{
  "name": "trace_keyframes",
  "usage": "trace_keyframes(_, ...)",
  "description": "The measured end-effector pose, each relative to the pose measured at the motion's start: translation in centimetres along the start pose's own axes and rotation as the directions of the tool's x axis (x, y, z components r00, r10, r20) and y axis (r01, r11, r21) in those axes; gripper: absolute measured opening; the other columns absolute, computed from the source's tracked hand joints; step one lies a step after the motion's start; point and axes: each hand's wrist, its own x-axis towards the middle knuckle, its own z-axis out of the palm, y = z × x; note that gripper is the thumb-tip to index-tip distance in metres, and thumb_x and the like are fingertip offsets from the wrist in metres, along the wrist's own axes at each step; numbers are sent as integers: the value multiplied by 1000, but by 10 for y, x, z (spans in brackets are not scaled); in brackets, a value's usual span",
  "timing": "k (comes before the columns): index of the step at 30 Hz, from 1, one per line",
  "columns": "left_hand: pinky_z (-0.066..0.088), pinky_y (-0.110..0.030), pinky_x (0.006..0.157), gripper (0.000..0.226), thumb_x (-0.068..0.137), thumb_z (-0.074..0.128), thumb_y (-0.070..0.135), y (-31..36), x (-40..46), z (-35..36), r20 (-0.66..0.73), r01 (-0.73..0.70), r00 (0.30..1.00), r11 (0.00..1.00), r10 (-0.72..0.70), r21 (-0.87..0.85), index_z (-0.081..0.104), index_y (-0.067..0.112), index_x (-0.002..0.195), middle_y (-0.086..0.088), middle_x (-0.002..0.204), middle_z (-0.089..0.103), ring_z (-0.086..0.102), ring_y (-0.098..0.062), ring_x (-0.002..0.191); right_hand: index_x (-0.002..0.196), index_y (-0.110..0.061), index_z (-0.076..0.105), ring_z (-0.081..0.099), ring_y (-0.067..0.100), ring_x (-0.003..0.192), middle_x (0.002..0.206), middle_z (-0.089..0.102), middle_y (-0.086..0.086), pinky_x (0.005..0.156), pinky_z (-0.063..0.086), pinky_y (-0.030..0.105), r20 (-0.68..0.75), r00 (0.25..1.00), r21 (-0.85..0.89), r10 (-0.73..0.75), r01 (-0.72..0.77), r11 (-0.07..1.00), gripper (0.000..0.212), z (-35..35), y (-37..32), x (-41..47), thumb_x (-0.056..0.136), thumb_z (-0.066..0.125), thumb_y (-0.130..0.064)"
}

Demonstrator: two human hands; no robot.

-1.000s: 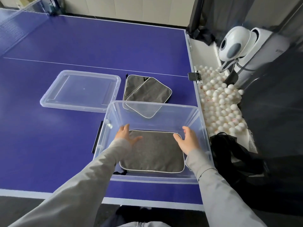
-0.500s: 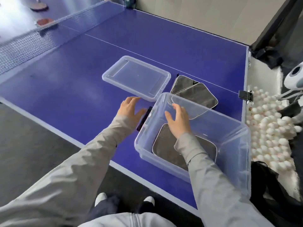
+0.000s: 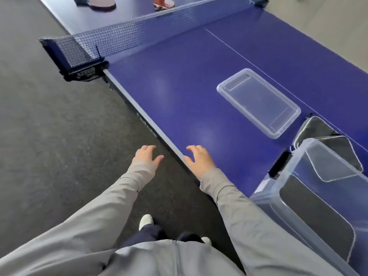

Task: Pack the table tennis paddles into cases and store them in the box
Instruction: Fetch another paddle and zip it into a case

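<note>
Much of the scene on the right is cut off: the clear plastic box (image 3: 310,198) runs out of view at the edge and bottom corner, so only part of its rim and near wall shows, and the dark grey case (image 3: 316,222) lying flat inside it is seen through hazy plastic. Behind the box two more grey cases (image 3: 326,130) with pale piping overlap each other on the table, partly hidden by the box wall; whether anything is inside them cannot be told.

On the left the floor (image 3: 49,136) is dark, coarse carpet. Above it, a black clamp holds the net (image 3: 127,36), a fine dark mesh stretched across the table. Beyond the net, at the top edge, two paddles (image 3: 101,1) with reddish rubber faces lie on the far half, both cropped by the frame, well apart from the box.

The left hand (image 3: 147,156) hangs over the carpet just off the table's edge, fingers spread and loosely curled, holding nothing. The right hand (image 3: 199,160) is over the table's pale side edge, fingers likewise splayed and empty. Both sleeves are smooth grey fabric; light shoes show below.

The table (image 3: 179,96) is glossy purple-blue with thin white lines and soft glare. On it lies the box's clear lid (image 3: 258,102), a shallow rounded rectangle, apart from the box.
</note>
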Motion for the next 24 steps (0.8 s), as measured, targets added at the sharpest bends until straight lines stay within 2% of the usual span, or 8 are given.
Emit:
trace_keyframes(2, 35, -40, 107, 54, 91, 56, 39, -52, -2, -14, 22, 116, 993, 993, -116, 17, 46, 11, 136, -10, 136, 48, 41, -29, 128, 132, -14, 46, 39, 26, 128, 135, 46, 8, 105, 36, 37, 133, 989, -68, 63, -55, 996, 41, 39, -16, 13, 95, 48, -33)
trace_keyframes(5, 35, -41, 107, 54, 91, 55, 40, -121, -9, -37, 32, 285, 958, 958, -285, 25, 44, 12, 137, -10, 138, 47, 41, -29, 129, 132, -17, 45, 42, 26, 127, 136, 46, 7, 105, 37, 39, 244, 961, -203, 130, -81, 976, 42, 81, -35, 26, 95, 47, -36)
trace_keyframes(12, 38, -41, 105, 55, 91, 55, 42, -227, -28, -81, 24, 545, 839, 836, -544, -67, 45, 13, 136, -11, 136, 48, 44, -30, 127, 130, -17, 47, 42, 26, 127, 134, 47, 7, 104, 36, 40, 342, 936, -334, 84, 37, 942, 41, 117, -95, 77, 95, 47, -38)
trace_keyframes(19, 37, -38, 105, 55, 91, 56, 40, -256, -5, -99, 38, 618, 781, 765, -623, -181, 44, 10, 136, -13, 135, 49, 46, -30, 126, 131, -17, 45, 45, 25, 124, 131, 49, 6, 103, 37, 40, 410, 912, -335, -13, 164, 928, 43, 139, -158, 151, 94, 47, -39)
trace_keyframes(24, 37, -37, 106, 57, 92, 54, 41, -263, 46, -123, 83, 653, 757, 749, -648, -112, 41, 13, 139, -9, 139, 47, 45, -28, 128, 135, -17, 42, 45, 27, 125, 134, 47, 8, 103, 38, 42, 436, 900, -335, 2, 161, 928, 48, 148, -186, 220, 94, 46, -42)
